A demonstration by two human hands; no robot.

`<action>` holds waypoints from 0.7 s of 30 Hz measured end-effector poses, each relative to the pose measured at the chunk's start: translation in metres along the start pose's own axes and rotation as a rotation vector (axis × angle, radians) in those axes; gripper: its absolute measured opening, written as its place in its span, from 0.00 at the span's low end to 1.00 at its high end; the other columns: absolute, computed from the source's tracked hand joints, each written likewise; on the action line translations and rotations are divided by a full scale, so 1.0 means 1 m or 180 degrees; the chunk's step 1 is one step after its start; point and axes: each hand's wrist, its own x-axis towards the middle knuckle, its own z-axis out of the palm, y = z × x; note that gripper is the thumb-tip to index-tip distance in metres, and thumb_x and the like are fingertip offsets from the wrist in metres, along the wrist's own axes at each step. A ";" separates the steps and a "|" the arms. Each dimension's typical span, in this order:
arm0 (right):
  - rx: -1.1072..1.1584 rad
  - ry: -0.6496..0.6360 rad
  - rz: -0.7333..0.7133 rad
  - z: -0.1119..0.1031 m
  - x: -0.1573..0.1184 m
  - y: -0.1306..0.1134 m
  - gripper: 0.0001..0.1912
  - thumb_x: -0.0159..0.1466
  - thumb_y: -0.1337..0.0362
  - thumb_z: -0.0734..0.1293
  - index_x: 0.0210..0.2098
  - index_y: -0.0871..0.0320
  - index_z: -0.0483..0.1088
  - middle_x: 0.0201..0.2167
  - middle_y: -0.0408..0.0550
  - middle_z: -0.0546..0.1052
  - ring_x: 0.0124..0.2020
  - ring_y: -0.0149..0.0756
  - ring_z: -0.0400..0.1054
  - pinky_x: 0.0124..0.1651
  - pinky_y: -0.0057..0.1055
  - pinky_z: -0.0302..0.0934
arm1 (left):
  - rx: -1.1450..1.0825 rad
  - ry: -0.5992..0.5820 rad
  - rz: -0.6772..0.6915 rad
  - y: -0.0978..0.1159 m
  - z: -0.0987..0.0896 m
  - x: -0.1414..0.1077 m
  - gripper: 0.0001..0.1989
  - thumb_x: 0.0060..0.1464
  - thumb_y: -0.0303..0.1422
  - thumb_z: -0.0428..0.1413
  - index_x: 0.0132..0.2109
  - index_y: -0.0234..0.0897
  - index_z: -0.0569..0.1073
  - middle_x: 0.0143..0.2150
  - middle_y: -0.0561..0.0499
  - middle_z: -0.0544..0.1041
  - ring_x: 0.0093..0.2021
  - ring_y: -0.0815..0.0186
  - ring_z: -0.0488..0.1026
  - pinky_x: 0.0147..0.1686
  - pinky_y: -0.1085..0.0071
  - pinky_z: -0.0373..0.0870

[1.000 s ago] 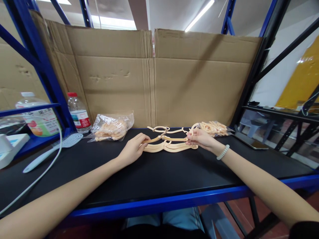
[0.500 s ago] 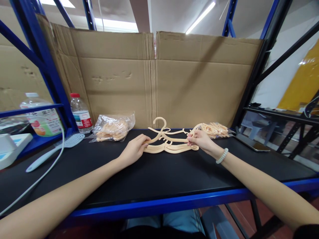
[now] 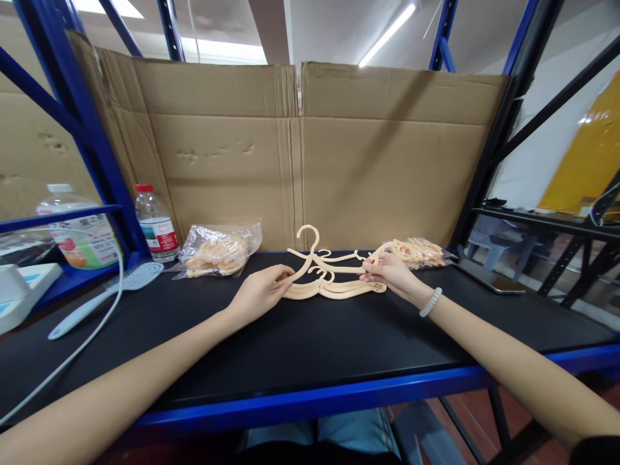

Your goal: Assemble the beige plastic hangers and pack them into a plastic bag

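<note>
A pale cream, curved clothes hanger [image 3: 314,258] is held by its two ends over the flat black tabletop [image 3: 320,349], its hook pointing upward; whether the tabletop is touched by it cannot be told. One end is pinched by the thumb and fingers of the bare left hand [image 3: 260,290], the other by those of the bare right hand [image 3: 391,274]. Similar cream hangers [image 3: 339,291] are laid close together just in front. A crumpled, clear plastic bag [image 3: 217,252] of cream pieces is placed beyond the left hand

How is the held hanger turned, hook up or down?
Up: the hanger, gripped by left hand and right hand, has its hook on top.
</note>
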 end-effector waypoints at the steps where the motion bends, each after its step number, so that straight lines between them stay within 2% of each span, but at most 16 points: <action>1: 0.0000 -0.0031 -0.0005 0.000 0.000 0.000 0.14 0.52 0.66 0.74 0.26 0.60 0.63 0.24 0.44 0.72 0.26 0.30 0.73 0.31 0.23 0.70 | 0.0045 -0.0017 -0.0026 0.000 0.000 0.000 0.09 0.59 0.36 0.49 0.44 0.39 0.69 0.35 0.52 0.75 0.34 0.66 0.72 0.34 0.71 0.66; 8: -0.0144 -0.0077 -0.0181 -0.004 0.002 0.001 0.17 0.47 0.59 0.76 0.27 0.60 0.66 0.30 0.45 0.74 0.27 0.26 0.69 0.30 0.23 0.67 | 0.0358 -0.0056 -0.0084 0.001 -0.004 0.001 0.09 0.57 0.37 0.50 0.40 0.39 0.72 0.32 0.52 0.76 0.33 0.65 0.72 0.30 0.72 0.63; 12: -0.0049 -0.0166 -0.0153 -0.008 0.003 -0.001 0.16 0.48 0.57 0.75 0.26 0.61 0.68 0.34 0.46 0.74 0.29 0.26 0.66 0.32 0.24 0.65 | 0.0501 -0.0069 -0.0059 -0.004 -0.005 0.002 0.09 0.57 0.37 0.49 0.40 0.40 0.72 0.32 0.51 0.76 0.33 0.64 0.72 0.30 0.72 0.63; 18: -0.0122 -0.0393 0.0152 -0.028 0.008 -0.010 0.15 0.48 0.58 0.75 0.29 0.62 0.73 0.27 0.44 0.72 0.28 0.27 0.66 0.33 0.25 0.64 | 0.0594 -0.0310 -0.0277 -0.009 -0.010 0.003 0.07 0.54 0.33 0.52 0.41 0.40 0.68 0.36 0.51 0.76 0.37 0.63 0.73 0.34 0.71 0.65; 21: -0.0190 -0.0309 0.0107 -0.039 0.010 -0.015 0.14 0.48 0.58 0.75 0.28 0.62 0.73 0.24 0.43 0.72 0.25 0.25 0.64 0.31 0.25 0.63 | 0.0689 -0.0372 -0.0239 -0.006 -0.013 0.004 0.04 0.54 0.32 0.51 0.38 0.40 0.67 0.36 0.51 0.76 0.36 0.62 0.73 0.34 0.71 0.64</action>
